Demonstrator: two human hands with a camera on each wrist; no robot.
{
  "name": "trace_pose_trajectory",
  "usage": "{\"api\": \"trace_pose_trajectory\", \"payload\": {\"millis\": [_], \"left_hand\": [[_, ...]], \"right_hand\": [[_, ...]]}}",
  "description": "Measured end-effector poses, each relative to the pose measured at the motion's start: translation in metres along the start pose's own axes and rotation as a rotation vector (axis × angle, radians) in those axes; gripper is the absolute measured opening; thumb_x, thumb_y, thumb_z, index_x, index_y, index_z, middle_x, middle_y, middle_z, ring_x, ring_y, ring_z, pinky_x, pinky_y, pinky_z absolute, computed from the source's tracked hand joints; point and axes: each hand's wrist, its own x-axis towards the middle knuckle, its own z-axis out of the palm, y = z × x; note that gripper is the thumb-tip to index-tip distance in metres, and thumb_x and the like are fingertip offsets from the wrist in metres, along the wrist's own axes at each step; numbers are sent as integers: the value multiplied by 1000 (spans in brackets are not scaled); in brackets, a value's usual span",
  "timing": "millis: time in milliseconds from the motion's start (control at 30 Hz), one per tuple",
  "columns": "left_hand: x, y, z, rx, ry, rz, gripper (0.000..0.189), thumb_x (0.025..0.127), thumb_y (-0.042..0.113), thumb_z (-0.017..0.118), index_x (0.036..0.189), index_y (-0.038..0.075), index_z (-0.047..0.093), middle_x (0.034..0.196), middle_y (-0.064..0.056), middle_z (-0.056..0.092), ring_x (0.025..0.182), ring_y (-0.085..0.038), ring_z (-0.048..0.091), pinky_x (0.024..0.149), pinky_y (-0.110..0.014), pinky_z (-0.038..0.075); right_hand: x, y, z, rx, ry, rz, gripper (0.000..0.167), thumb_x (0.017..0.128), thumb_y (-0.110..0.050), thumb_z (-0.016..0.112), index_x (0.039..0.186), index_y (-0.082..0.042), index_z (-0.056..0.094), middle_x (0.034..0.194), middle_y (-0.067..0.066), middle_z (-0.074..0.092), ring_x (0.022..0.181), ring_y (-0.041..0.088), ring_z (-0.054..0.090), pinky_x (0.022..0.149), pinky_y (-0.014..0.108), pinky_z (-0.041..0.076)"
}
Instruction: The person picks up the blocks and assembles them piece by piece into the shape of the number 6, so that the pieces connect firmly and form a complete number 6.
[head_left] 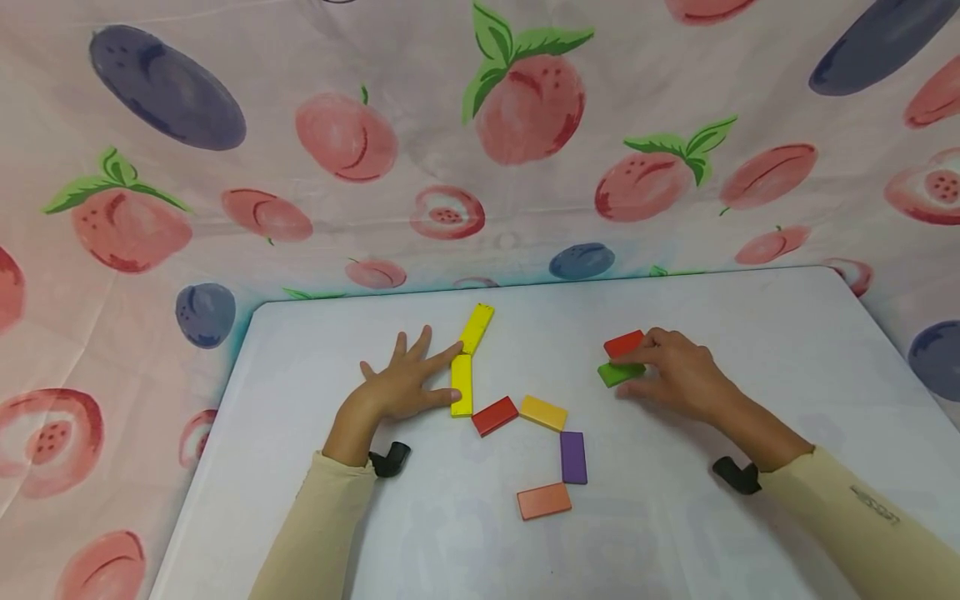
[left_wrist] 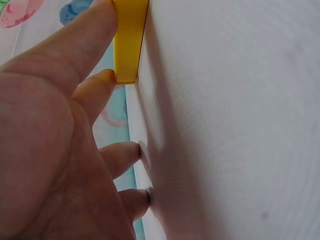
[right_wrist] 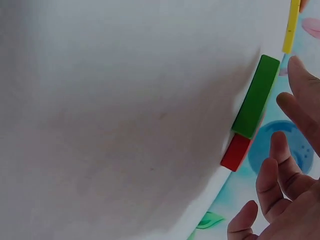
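Observation:
My left hand (head_left: 397, 385) lies with fingers spread at the left. Its thumb touches the lower end of one yellow block (head_left: 461, 379), and its index fingertip is near where that block meets a second yellow block (head_left: 478, 323). In the left wrist view, the thumb and index finger meet the yellow block (left_wrist: 131, 45). My right hand (head_left: 686, 375) hovers by a green block (head_left: 613, 376) and a red block (head_left: 622, 344) lying side by side. The right wrist view shows relaxed fingers beside the green block (right_wrist: 256, 97), with nothing gripped.
From the yellow pair, a red block (head_left: 495, 416), a yellow-orange block (head_left: 543, 412), a purple block (head_left: 573, 457) and an orange block (head_left: 544, 502) continue in a bent line on the white table (head_left: 645, 533). A fruit-print cloth (head_left: 510, 200) hangs behind the table.

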Motion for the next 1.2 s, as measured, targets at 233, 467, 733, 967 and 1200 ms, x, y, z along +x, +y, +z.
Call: {"api": "trace_pose_trajectory", "payload": {"millis": [233, 467, 733, 967, 1200], "left_hand": [[0, 1, 0, -1, 4, 7, 79, 90, 65, 64, 158, 50, 27, 174, -6, -3, 157, -44, -14, 101, -90, -8], [-1, 3, -1, -9, 0, 6, 79, 90, 64, 64, 158, 49, 27, 174, -5, -4, 157, -44, -14, 101, -90, -9], [-1, 4, -2, -6, 2, 3, 78, 91, 64, 64, 158, 49, 27, 174, -5, -3, 157, -44, -14, 101, -90, -8], [-2, 4, -2, -8, 0, 4, 78, 91, 63, 64, 158, 48, 27, 174, -6, -4, 157, -44, -14, 102, -90, -8], [-2, 2, -1, -6, 5, 5, 78, 91, 64, 64, 158, 49, 27, 174, -6, -3, 157, -45, -13, 101, -90, -8]], "right_hand": [[6, 11, 1, 53, -13, -39, 42, 79, -29, 89, 119, -20, 78, 96, 8, 62, 89, 22, 58, 66, 29, 47], [12, 15, 1, 120, -46, -31, 32, 80, -25, 89, 110, -19, 81, 94, 3, 66, 91, 21, 58, 73, 32, 50], [14, 10, 3, 206, -156, 72, 31, 80, -31, 88, 106, -18, 77, 100, 0, 69, 94, 21, 56, 75, 31, 48], [13, 5, 6, 220, -223, 126, 36, 82, -34, 86, 110, -15, 74, 94, -1, 68, 93, 20, 58, 77, 32, 48], [7, -3, 13, 200, -245, 123, 32, 79, -35, 88, 101, -14, 75, 85, -3, 65, 85, 19, 55, 69, 30, 45]]}}
